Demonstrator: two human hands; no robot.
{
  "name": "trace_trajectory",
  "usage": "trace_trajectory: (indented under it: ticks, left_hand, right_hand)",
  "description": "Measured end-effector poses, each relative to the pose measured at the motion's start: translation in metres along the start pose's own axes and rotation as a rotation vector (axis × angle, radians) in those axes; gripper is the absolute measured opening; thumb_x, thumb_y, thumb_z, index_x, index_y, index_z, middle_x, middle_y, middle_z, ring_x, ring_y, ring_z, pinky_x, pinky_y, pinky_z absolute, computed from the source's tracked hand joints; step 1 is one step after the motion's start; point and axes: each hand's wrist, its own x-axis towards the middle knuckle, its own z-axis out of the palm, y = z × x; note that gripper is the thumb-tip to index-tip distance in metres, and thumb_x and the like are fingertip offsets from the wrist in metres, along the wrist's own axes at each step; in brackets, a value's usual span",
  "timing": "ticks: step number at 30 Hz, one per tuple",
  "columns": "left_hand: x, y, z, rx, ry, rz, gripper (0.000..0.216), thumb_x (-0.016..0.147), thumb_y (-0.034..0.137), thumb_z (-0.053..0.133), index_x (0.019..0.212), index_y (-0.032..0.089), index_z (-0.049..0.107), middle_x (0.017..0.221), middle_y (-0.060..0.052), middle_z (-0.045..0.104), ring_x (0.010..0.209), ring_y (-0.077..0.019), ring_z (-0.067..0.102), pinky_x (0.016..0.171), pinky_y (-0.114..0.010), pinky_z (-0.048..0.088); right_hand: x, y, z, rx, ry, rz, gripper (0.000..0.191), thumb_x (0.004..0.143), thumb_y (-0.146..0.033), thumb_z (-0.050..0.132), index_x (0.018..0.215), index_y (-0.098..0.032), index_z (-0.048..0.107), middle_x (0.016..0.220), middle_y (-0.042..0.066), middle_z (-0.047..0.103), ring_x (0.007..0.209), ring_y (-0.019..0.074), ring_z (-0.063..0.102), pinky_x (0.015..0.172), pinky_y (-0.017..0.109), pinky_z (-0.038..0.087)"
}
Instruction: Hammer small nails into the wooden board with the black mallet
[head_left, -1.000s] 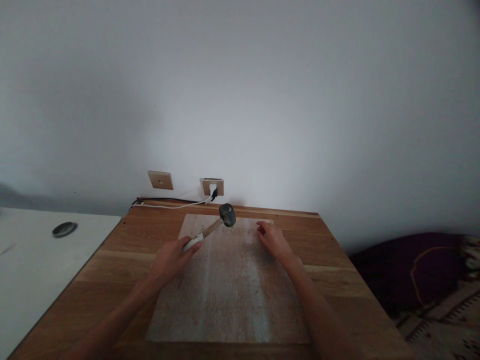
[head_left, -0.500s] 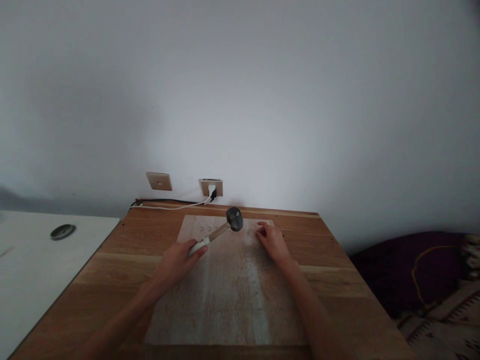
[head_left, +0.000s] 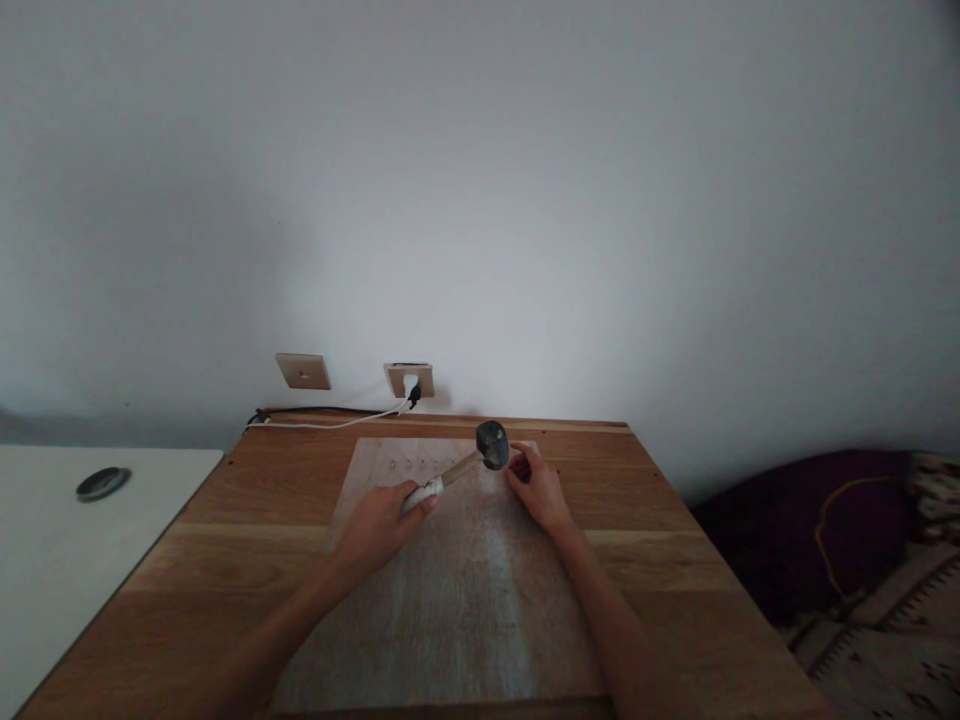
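I am gripping the mallet (head_left: 457,470) with my left hand (head_left: 386,520); its head is hanging by the far edge of the board (head_left: 427,610), leaving little room beside my right hand (head_left: 541,492). Those fingers are curling; their hold I cannot tell. Table (head_left: 660,560) is showing right of the board.

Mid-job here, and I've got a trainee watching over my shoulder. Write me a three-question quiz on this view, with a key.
1. Multiple choice: what does the left hand hold?
A) a white plug
B) a mallet
C) a round dark dish

2. True or false: the board lies on the white surface.

3. Fill in the gap: in the picture, the mallet's dark head appears closer to the fingers of the ____ hand.

Key:
1. B, gripped by its handle.
2. False: the board lies on the wooden table.
3. right; the right hand is over the board's far right part.
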Motion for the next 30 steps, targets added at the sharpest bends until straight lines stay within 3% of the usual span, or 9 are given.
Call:
trace_trajectory:
  ticks: [12,22,30]
  left_hand:
    - [0.021,0.020,0.011,0.061,-0.017,0.029,0.043,0.101,0.054,0.044,0.104,0.022,0.073,0.097,-0.012,0.078,0.094,-0.0296,0.073,0.075,-0.034,0.047]
    - [0.021,0.023,0.015,0.100,-0.019,0.030,0.044,0.102,0.054,0.042,0.107,0.022,0.071,0.098,-0.013,0.078,0.096,-0.0312,0.074,0.076,-0.034,0.047]
    - [0.016,0.021,0.017,0.151,-0.008,0.048,0.043,0.103,0.053,0.042,0.108,0.020,0.069,0.100,-0.013,0.078,0.097,-0.0323,0.074,0.076,-0.036,0.047]
  right_hand:
    - [-0.001,0.003,0.002,-0.007,0.023,0.005,0.042,0.082,-0.017,0.064,0.123,-0.023,0.057,0.089,0.002,0.070,0.084,0.0236,0.072,0.077,0.034,0.057]
    - [0.000,0.007,0.005,-0.043,0.077,-0.059,0.045,0.078,-0.015,0.067,0.121,-0.019,0.057,0.114,0.011,0.064,0.103,0.0266,0.068,0.093,0.041,0.056]
    - [-0.003,0.007,0.006,-0.039,0.086,-0.092,0.045,0.077,-0.015,0.067,0.121,-0.019,0.058,0.123,0.013,0.058,0.104,0.0261,0.066,0.095,0.044,0.057]
